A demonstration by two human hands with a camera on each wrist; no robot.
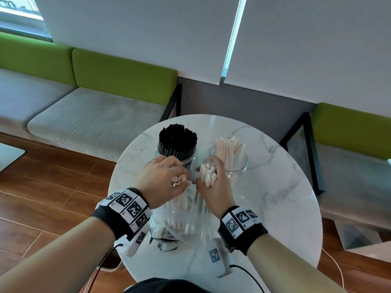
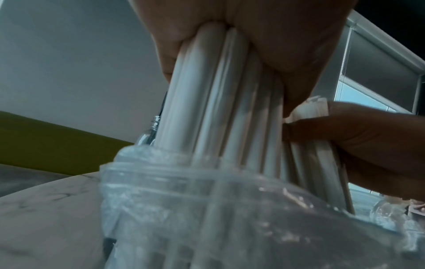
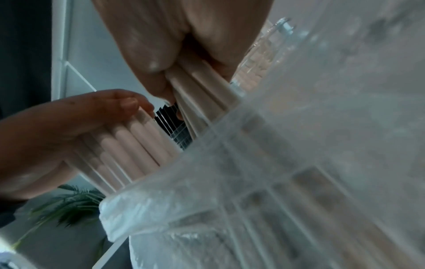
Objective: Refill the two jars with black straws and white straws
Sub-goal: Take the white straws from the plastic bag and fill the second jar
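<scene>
Two clear jars stand at the back of the round marble table [image 1: 281, 199]. The left jar [image 1: 186, 160] is packed with black straws [image 1: 177, 138]. The right jar [image 1: 238, 168] holds some white straws [image 1: 229, 151]. In front of them a clear plastic bag [image 1: 186, 229] holds more white straws. My left hand [image 1: 165, 178] grips one bunch of white straws [image 2: 216, 94] sticking up out of the bag [image 2: 230, 209]. My right hand [image 1: 213, 182] grips a second bunch [image 3: 200, 91] just to the right, also rising from the bag [image 3: 276, 182].
A bench with green backrests [image 1: 124, 72] and grey cushions runs behind the table. Black metal frame legs [image 1: 311, 149] stand to the right. Wooden floor [image 1: 42, 187] lies to the left. Cables trail from both wristbands near the table's front edge.
</scene>
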